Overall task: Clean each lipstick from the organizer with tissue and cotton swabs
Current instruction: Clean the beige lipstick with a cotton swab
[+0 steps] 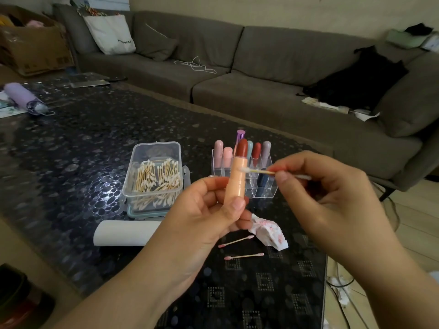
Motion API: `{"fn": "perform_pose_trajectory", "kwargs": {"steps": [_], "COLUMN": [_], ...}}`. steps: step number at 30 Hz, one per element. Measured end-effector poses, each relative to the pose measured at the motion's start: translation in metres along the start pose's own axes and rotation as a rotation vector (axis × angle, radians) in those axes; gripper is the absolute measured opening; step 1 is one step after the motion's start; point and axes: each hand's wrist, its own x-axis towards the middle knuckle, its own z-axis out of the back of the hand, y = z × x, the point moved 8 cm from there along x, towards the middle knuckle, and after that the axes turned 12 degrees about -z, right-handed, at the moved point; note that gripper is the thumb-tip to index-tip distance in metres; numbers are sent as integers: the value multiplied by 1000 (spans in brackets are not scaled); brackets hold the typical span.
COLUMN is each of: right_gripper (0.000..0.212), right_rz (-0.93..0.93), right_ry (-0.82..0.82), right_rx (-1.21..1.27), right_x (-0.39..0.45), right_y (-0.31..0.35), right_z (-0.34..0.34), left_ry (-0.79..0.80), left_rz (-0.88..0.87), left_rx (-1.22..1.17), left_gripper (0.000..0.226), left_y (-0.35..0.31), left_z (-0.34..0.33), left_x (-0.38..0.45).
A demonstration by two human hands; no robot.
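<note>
The right hand (316,186) pinches a swab (261,172) lying sideways, its tip touching the lipstick (237,176) just left of it. The left hand (209,214) grips this upright lipstick low, before the organizer (266,186).

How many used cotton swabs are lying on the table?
2. One pink-tipped swab lies beside the crumpled tissue; the other lies just below it, nearer the camera. More may hide behind the hands.

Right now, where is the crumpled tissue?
In the head view, the crumpled tissue lies on the table, right of centre, below the left hand, beside two used swabs.
</note>
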Motion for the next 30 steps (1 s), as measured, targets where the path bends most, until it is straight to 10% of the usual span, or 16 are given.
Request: {"fn": "perform_pose_trajectory", "kwargs": {"steps": [30], "right_gripper": [12], "right_rz": [-12], "right_ry": [-33], "right_rx": [-25], "right_x": [1], "right_y": [-4], "right_z": [3], "left_ry": [72], "left_rz": [63], "left_rx": [-10], "left_gripper": [34], "left_y": [5], "left_z": [-4], "left_x": [-2]}}
